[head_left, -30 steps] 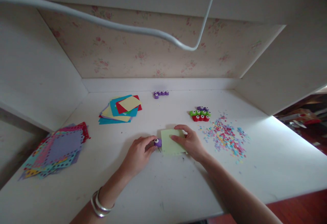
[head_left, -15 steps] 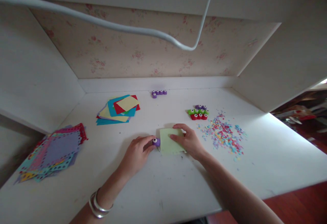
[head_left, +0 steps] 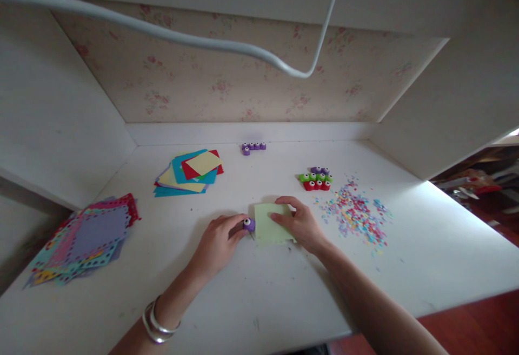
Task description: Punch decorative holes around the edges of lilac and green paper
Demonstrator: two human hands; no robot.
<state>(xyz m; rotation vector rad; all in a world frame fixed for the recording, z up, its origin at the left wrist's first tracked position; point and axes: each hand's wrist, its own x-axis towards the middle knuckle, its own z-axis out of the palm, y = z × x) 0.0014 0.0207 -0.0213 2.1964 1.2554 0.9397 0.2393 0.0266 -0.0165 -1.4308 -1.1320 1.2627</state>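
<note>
Between the thumb and fingers of my left hand [head_left: 221, 240] is a small purple craft punch [head_left: 248, 225] with a white round button on it. The punch meets the left edge of a pale green sheet of paper [head_left: 268, 225]. My right hand [head_left: 300, 224] grips that sheet at its right side, thumb on top and fingers curled around the far edge. Small notches run along the paper's near edge. Whether the paper's left edge sits inside the punch's slot is too small to tell.
Right of my hands stand several red, green and purple punches [head_left: 317, 178], beside scattered paper confetti [head_left: 359, 212]. More purple punches [head_left: 253, 147] line the back. Plain coloured sheets [head_left: 194, 168] and punched sheets [head_left: 99, 233] lie on the left. A white cable [head_left: 227, 48] hangs across above.
The whole view has shifted very slightly. Both hands, the purple punch and the green paper keep almost the same positions relative to one another.
</note>
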